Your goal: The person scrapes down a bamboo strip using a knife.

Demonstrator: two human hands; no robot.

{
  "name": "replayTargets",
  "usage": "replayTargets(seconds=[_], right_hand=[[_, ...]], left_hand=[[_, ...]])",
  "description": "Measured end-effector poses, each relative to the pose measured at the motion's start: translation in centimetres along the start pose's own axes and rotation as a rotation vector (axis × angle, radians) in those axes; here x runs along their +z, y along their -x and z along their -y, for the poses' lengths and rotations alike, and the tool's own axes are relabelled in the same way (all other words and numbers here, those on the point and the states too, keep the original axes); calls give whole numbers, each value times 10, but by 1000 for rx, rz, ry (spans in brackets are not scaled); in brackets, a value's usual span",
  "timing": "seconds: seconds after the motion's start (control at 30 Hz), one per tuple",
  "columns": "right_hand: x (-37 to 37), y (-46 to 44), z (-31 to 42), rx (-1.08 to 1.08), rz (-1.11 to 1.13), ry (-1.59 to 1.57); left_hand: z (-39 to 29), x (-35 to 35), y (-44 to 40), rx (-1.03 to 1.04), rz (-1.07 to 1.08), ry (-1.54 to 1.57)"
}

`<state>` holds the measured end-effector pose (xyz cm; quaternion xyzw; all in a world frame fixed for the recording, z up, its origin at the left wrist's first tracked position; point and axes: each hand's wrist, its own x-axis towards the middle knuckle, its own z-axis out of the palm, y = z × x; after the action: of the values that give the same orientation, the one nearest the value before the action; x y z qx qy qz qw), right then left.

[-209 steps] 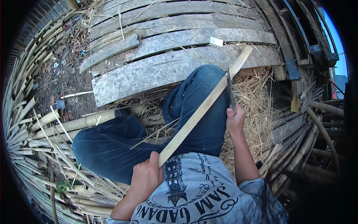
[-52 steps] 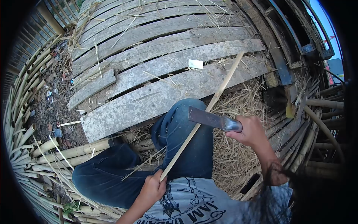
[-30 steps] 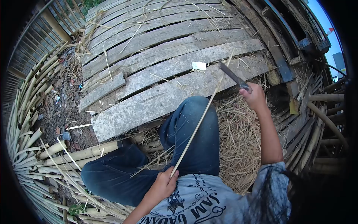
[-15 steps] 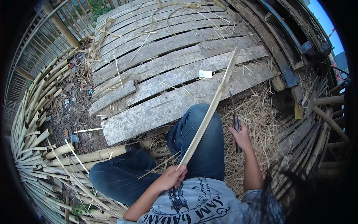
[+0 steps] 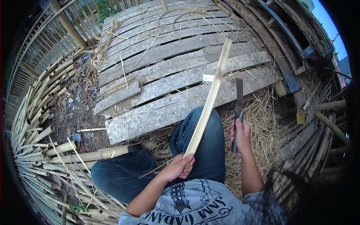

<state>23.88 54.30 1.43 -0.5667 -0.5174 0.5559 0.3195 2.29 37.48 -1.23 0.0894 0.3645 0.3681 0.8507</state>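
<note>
A long, pale bamboo strip slants up and away across my raised knee, its far end over the wooden planks. My left hand is closed around its near end, close to my shirt. To the right, my right hand grips the dark handle of a knife. The blade points away from me, its broad side showing, and stands apart from the strip. A darker patch marks the strip near its far end.
A weathered plank platform lies ahead with thin bamboo slivers and a small white card on it. Shavings cover the ground at right. Bamboo poles are stacked at left, before a bamboo fence. Timber beams stand at right.
The bamboo strip has turned, showing a broader face, and its far end has shifted left. My left hand rose slightly. The knife has rotated from edge-on to showing its flat side.
</note>
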Motion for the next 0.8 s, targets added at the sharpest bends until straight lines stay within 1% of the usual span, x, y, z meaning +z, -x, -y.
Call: replayTargets(seconds=[0.03, 0.07, 0.13, 0.17, 0.2, 0.27, 0.33, 0.37, 0.4, 0.43, 0.47, 0.53, 0.57, 0.63, 0.8], right_hand=[[-1, 2, -1, 46, 13, -93], [-2, 4, 0, 45, 11, -90], [-5, 10, 1, -66, 82, 109], [-5, 9, 2, -169, 127, 196], [-5, 10, 7, -170, 125, 200], [2, 15, 32, -482, 195, 816], [11, 15, 45, -480, 205, 865], [12, 13, 46, -499, 223, 945], [14, 11, 47, -519, 243, 1025], [13, 6, 51, -520, 249, 1027], [10, -1, 58, -510, 291, 1075], [5, -13, 62, -488, 336, 1125], [2, -20, 61, -553, 336, 1198], [-3, -28, 61, -698, 292, 1290], [-5, -38, 56, -774, 260, 1232]], left_hand=[[0, 0, -1, 7, -21, -20], [-1, -1, -1, 8, -18, -19], [-5, -2, -1, -19, -15, -41], [-6, -2, -3, -19, -10, -39], [-7, -2, -3, 5, -42, -87], [-7, -1, -4, 25, -71, -134], [-9, -1, -4, 12, -24, -96], [-9, -1, -4, 14, -22, -94], [-8, 1, -4, 51, -91, -197], [-8, 1, -3, 88, -162, -299], [-8, 3, -2, 86, -164, -291], [-8, 6, 0, 236, -252, -478], [-7, 10, 2, 232, -246, -476], [-7, 15, 3, 310, -366, -589], [-4, 16, 3, 368, -373, -609]])
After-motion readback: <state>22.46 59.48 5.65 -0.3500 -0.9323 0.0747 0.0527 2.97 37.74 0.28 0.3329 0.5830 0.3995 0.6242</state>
